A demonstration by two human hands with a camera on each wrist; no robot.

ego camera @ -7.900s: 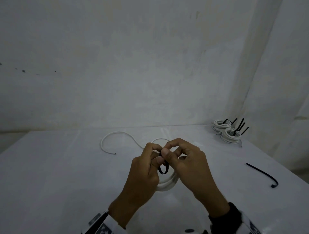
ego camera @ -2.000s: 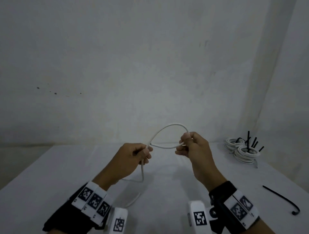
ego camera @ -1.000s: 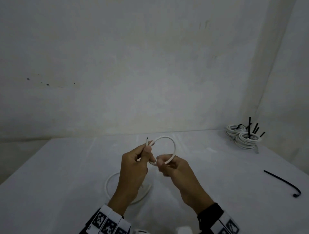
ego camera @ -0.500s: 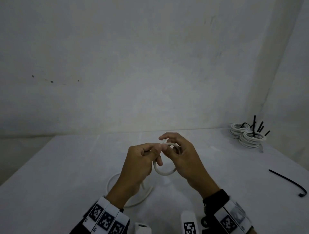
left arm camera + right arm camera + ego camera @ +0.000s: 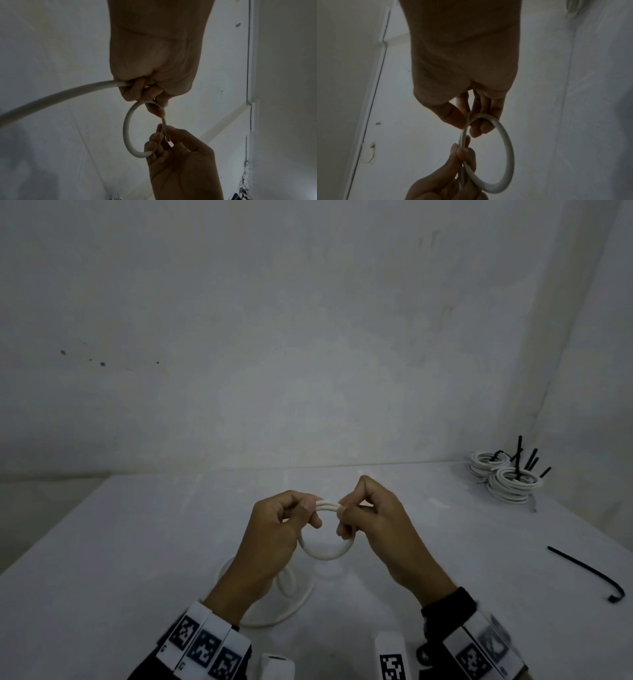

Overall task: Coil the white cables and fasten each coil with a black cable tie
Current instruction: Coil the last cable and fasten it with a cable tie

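Head view: L hand [image 5: 274, 529] and R hand [image 5: 373, 518] were up at mid frame, fingers curled, both pinching the top of a small loop of white cable [image 5: 325, 554]. The rest of the cable lay on the table [image 5: 102, 577] below the L wrist.

L wrist view: L hand [image 5: 152, 60] came from the top, thumb and fingers pinching the cable [image 5: 126, 129].

R wrist view: R hand [image 5: 464, 67] pinched the loop [image 5: 506, 148] at frame middle; L hand [image 5: 453, 180] gripped it lower down.
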